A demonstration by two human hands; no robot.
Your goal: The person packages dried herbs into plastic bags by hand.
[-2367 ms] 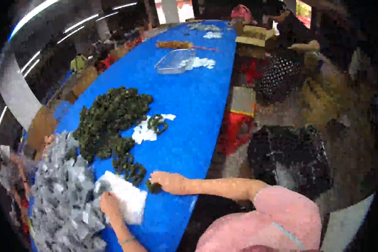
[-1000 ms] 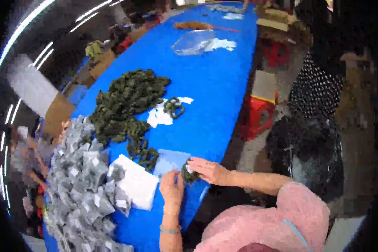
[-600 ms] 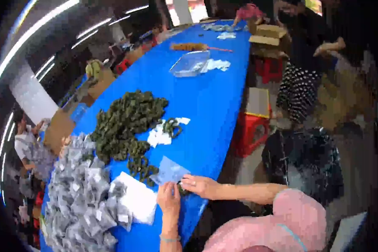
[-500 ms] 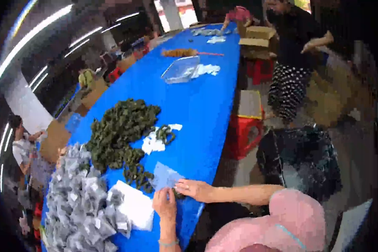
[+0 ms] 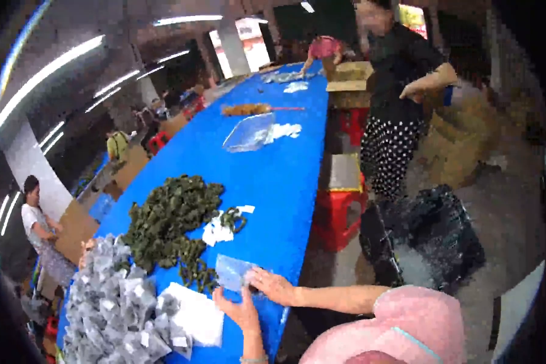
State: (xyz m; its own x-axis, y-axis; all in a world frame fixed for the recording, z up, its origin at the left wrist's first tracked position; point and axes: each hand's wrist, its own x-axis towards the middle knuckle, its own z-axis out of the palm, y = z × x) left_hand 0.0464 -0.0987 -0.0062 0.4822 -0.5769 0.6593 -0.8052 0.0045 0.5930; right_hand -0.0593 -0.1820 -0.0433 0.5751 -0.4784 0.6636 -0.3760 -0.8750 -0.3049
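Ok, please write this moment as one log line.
left hand: touches small clear plastic bag | right hand: on same bag | surface: blue table

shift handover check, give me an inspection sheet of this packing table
surface: long blue table
job's things: clear bag; dark green pile
clutter: grey packet heap; white stack; clear tray
hands: left hand at the bag's near edge, grip unclear; right hand fingers flat on the bag
cables: nothing seen
surroundings: red stool; black sack; person in dotted skirt
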